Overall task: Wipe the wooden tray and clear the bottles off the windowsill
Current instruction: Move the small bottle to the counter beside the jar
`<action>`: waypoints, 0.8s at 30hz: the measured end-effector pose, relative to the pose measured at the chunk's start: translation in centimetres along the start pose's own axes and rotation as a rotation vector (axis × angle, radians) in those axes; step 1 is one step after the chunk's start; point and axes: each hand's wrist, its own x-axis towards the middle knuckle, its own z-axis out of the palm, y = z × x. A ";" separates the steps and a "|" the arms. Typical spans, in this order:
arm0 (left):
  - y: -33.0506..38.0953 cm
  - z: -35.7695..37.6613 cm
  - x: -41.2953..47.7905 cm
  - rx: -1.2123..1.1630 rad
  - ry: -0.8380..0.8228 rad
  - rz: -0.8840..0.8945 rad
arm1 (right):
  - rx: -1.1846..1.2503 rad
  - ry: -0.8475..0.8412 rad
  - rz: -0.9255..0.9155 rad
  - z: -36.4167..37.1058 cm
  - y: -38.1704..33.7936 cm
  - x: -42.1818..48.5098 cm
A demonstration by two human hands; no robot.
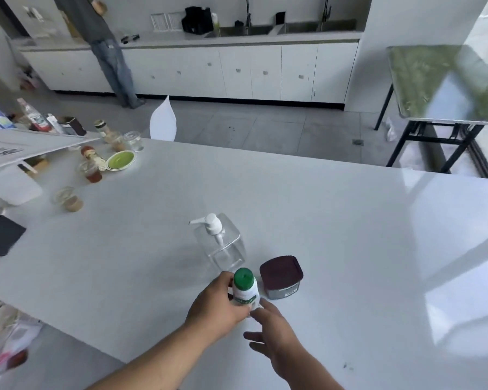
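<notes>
On the white table (335, 220) near me stands a small white bottle with a green cap (245, 288). My left hand (216, 308) is wrapped around its left side. My right hand (273, 330) hovers just right of its base, fingers spread, one fingertip touching or nearly touching the bottle. Behind it stands a clear square pump bottle (223, 246) with a white pump. Just right of the white bottle sits a grey container with a dark maroon lid (281, 275). No wooden tray or windowsill is in view.
Several jars, a green-lidded tub (121, 160) and bottles crowd the table's far left, by a white board (20, 149). A black object (0, 235) lies at the left edge. A white chair back (163, 121) stands behind the table. A person (107, 49) stands at the far counter. A dark-legged table (445, 88) is at right.
</notes>
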 end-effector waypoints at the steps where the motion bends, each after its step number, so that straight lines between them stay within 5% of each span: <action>1: -0.4 -0.2 0.5 0.001 -0.009 -0.005 | -0.009 -0.005 0.007 0.5 -0.1 0.4; 14: -6.2 -2.5 2.3 0.132 -0.205 0.053 | -0.175 0.182 -0.040 5.1 0.2 -2.7; 17: -6.9 -3.7 1.7 0.377 -0.360 0.065 | -0.399 0.393 -0.121 5.6 1.5 -5.6; 20: -6.2 -4.1 0.3 0.419 -0.500 0.273 | -0.608 0.694 -0.216 5.7 3.0 -9.7; 24: -0.6 -3.6 -2.7 0.363 -0.440 0.611 | -0.814 1.053 -0.320 4.5 4.4 -16.6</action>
